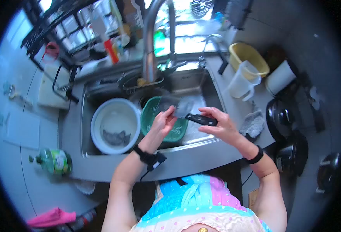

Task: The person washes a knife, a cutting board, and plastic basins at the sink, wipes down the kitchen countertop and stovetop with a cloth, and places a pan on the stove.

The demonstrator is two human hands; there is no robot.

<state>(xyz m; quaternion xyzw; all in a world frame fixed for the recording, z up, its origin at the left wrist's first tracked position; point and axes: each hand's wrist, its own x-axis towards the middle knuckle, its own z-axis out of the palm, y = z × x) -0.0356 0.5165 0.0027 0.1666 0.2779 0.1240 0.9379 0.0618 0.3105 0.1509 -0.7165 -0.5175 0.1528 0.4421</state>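
Over the sink, my right hand (219,124) is closed around the black handle (202,120) of a kitchen tool, its fingers and thumb on either side. The tool's blurred blade (183,107) points left toward my left hand (165,120). My left hand has its fingers pinched together at the edge of something thin, greyish and see-through, too smeared to name. Beneath both hands sits a green basin (176,133). To its left is a white basin (94,124) with a grey cloth (116,137) lying in it.
The faucet (150,58) rises behind the basins. On the right counter are a clear pitcher (240,82), a yellow tub (248,58), a paper roll (281,78) and a grey rag (252,124). A green bottle (55,161) stands at left.
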